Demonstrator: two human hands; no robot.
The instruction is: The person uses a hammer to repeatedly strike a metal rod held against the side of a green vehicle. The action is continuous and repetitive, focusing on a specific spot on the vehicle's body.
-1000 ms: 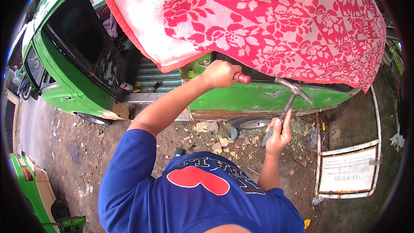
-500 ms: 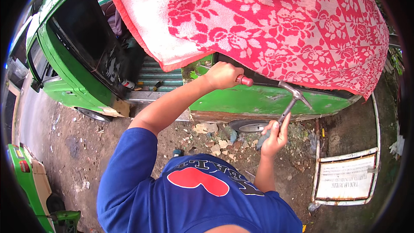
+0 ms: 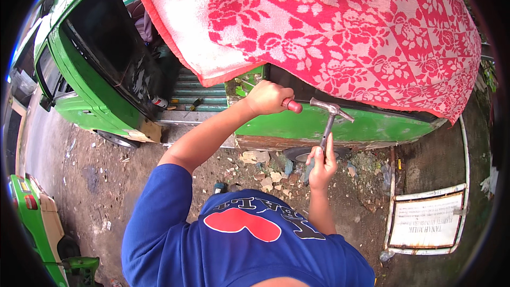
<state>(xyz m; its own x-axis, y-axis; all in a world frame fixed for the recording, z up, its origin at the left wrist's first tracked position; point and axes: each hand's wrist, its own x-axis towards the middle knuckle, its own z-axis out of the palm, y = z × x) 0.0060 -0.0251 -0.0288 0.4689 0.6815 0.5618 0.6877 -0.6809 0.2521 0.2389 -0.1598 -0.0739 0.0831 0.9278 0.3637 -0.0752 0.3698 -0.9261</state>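
Observation:
My left hand (image 3: 267, 98) is closed round a red-handled screwdriver (image 3: 292, 106). Its handle end points right, and a thin shaft shows past the hand toward the edge of the green van's side panel (image 3: 281, 126). Most of the shaft is hidden, and I cannot tell whether its tip touches the metal. In my right hand (image 3: 323, 169) a metal hammer (image 3: 330, 112) is gripped by its shaft, head up. One end of the hammer head is a short gap to the right of the screwdriver's handle end.
A red and white floral blanket (image 3: 340, 37) drapes over the van. In the open doorway, a brush (image 3: 195, 104) and a spray can (image 3: 158, 101) lie by the ribbed floor (image 3: 197, 92). Rubble (image 3: 271, 179) litters the ground. A framed white sign (image 3: 425, 222) lies right; another green vehicle (image 3: 40, 220) stands left.
The hammer in my right hand has swung left, closer to the screwdriver's handle end. My left hand with the screwdriver has shifted slightly left and down.

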